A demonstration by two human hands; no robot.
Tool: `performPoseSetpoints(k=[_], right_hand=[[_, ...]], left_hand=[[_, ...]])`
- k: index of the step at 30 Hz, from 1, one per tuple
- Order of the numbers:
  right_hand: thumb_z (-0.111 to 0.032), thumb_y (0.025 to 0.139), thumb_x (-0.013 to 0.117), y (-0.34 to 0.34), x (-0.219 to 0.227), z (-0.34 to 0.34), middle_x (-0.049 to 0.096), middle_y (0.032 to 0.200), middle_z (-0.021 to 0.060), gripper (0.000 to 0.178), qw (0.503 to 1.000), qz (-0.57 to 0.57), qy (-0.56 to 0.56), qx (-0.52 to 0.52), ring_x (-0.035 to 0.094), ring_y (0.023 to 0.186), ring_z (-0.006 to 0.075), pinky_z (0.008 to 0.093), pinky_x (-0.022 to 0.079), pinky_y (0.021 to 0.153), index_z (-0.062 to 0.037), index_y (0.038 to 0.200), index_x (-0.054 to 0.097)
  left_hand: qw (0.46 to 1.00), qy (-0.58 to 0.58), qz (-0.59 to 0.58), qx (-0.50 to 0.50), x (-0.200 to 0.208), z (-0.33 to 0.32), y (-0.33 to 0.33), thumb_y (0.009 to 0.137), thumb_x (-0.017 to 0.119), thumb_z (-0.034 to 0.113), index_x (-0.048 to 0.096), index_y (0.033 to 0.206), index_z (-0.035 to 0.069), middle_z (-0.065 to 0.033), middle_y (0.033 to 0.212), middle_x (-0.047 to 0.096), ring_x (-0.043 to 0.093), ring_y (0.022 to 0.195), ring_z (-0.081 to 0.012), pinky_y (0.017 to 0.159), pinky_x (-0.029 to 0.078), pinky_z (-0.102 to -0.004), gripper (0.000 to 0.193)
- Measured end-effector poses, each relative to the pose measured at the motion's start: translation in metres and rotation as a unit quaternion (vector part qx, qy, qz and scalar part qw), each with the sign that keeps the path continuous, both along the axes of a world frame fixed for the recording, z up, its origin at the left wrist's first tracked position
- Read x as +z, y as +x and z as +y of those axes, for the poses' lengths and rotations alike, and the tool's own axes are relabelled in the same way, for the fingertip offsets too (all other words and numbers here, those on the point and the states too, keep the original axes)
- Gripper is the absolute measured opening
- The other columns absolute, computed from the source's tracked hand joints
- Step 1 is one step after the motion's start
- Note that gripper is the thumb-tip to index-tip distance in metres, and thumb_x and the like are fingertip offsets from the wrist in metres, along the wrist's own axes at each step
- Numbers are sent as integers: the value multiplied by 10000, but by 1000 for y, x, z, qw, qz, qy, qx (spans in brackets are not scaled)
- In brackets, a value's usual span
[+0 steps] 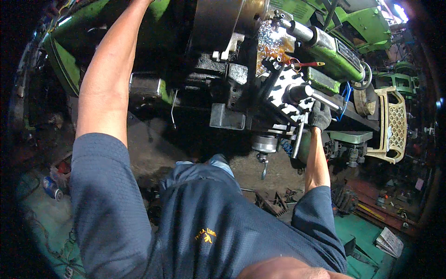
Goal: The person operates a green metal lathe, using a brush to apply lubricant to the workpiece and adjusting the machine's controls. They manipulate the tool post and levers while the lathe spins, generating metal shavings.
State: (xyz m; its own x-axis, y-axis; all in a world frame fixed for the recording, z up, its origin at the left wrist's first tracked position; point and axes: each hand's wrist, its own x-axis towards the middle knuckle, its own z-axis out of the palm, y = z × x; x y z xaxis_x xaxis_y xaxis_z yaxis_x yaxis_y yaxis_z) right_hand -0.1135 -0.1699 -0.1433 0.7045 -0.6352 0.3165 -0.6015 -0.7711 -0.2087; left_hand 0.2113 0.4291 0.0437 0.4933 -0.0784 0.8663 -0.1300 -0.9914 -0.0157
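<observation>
Knit cloth glove (319, 116) on shiny steel handle (316, 96); glossy green-painted lathe (339, 60)

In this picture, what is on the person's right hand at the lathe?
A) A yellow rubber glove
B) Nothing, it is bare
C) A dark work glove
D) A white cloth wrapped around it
C: the right hand wears a dark work glove while it grips a metal handle on the green lathe.

I see my right hand (319, 116) on the tool post (290, 95), the chuck (218, 23) up to its left, the tailstock (332, 51) right, a plastic chair (392, 125) beyond
</observation>
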Motion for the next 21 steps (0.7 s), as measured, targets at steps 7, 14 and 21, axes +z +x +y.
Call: performPoseSetpoints(k=[7,14,21], right_hand=[[-525,908,551,-5,15,12,697,1071,193,485,996,85,13,-39,659,986,383,465,500,848,-113,1093,726],[-553,907,577,-3,0,3,702,1011,221,535,999,42,12,-15,669,941,398,467,506,798,-55,1026,728],[-510,913,544,-7,-26,-24,701,869,205,474,991,49,-122,-1,679,807,406,494,531,704,-72,886,724]], left_hand=[[911,-374,-119,-128,13,-28,10,871,521,160,664,1049,30,-215,1055,677,619,1038,-385,916,480,-433,263],[997,48,50,-38,-11,11,16,711,637,181,703,705,166,-115,856,677,539,1000,-388,950,328,-570,67],[995,87,41,-39,-18,5,21,745,583,160,665,702,111,-137,818,647,573,947,-394,974,332,-570,104]])
